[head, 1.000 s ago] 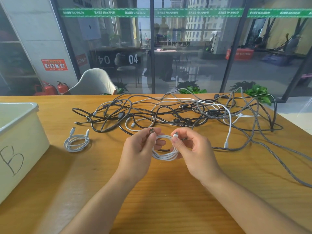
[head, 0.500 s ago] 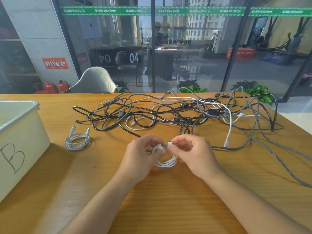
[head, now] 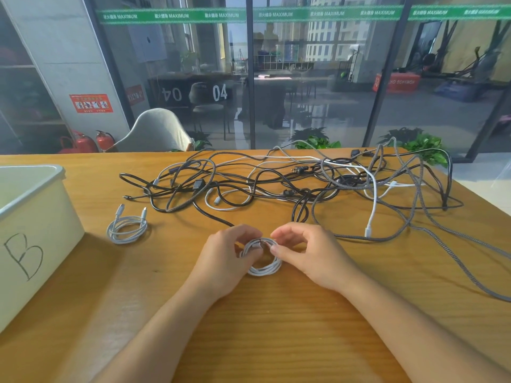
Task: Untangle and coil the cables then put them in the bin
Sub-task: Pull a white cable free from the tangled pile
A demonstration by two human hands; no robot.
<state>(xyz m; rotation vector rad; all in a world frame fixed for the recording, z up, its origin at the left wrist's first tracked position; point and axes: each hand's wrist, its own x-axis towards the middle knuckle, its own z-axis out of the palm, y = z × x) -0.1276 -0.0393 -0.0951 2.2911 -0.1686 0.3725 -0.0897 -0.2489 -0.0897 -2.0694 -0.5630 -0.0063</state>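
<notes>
A small white coiled cable (head: 262,265) sits between my two hands just above the wooden table, near its middle. My left hand (head: 224,258) pinches the coil's left side, and my right hand (head: 312,255) pinches its upper right part with thumb and forefinger. Its connectors are hidden by my fingers. A second white coil (head: 127,227) lies flat on the table to the left, both plugs pointing away from me. Behind my hands spreads a tangle of black, grey braided and white cables (head: 304,183). A cream bin marked "B" (head: 33,239) stands at the left edge.
The wooden table (head: 249,327) ends at a glass wall at the back and slants off at the right. A grey braided cable (head: 456,261) trails toward the right front edge. A pale chair (head: 157,132) and green plants stand behind the table.
Both hands have lowered the white coil toward the table and drawn closer together. The cable ends that stuck up between my fingers are now tucked out of sight.
</notes>
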